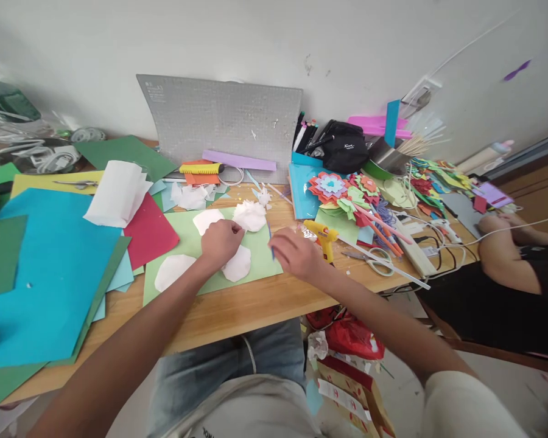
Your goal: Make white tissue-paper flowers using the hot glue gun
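Left hand (222,241): fingers bunched beside ruffled white paper flower (250,216), back from tabletop's (246,307) front edge; cannot tell if gripping. Right hand (296,253): clamped on thin blue stick (269,229). Risk: 1 careless wrist bump could topple yellow glue gun (322,232).

"What is the person wearing?"

"A pale, loose shirt (246,404) is showing below the tabletop's (237,310) front edge, with a short, off-white sleeve (463,404) covering the right upper arm. Dark lettering (210,433), partly cut off, is marking the shirt's front."

"And the legs?"

"Faded blue-grey jeans (281,350), with a pale cord (249,354) hanging over them."

"The hands?"

"Left hand (221,243) and right hand (296,255) are showing bare."
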`<state>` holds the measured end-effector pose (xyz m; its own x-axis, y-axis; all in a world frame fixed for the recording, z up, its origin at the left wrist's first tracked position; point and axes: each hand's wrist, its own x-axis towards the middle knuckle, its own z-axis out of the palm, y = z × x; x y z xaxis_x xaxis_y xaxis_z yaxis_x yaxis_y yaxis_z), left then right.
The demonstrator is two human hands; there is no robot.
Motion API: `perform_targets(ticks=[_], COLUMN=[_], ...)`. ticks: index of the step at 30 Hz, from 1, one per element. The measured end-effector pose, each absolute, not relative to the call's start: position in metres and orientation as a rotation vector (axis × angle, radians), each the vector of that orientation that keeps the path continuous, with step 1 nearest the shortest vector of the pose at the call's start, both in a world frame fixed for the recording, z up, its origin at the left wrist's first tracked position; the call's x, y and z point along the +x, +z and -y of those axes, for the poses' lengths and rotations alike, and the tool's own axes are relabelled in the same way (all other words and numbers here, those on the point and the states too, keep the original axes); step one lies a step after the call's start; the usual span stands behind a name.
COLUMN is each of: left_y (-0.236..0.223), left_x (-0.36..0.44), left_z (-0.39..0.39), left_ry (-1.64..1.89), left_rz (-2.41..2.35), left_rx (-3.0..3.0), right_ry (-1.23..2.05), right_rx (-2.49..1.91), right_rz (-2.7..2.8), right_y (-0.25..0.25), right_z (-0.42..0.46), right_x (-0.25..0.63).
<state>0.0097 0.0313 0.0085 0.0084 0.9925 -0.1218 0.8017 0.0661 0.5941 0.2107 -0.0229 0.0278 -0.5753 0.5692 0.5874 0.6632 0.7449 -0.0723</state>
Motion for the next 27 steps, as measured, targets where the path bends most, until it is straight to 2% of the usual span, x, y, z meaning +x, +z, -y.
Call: perform_targets(ticks=[4,7,27], left_y=[0.008,0.008,0.009], left_x=[0.01,0.011,0.01], left_z=[-0.031,-0.031,-0.029], left_ry=[0.489,0.505,0.497], left_rz=[-1.84,-1.843,-1.811], left_rx=[1.783,1.778,1.794], right_ry=[0.088,0.206,0.094], right_rx=[-1.137,-1.158,-1.167], right_rz=[1.795,1.741,1.854], right_y=[0.018,0.003,-0.022], right_z=[0.033,0.036,0.028], right_x=[0.193,0.18,0.176])
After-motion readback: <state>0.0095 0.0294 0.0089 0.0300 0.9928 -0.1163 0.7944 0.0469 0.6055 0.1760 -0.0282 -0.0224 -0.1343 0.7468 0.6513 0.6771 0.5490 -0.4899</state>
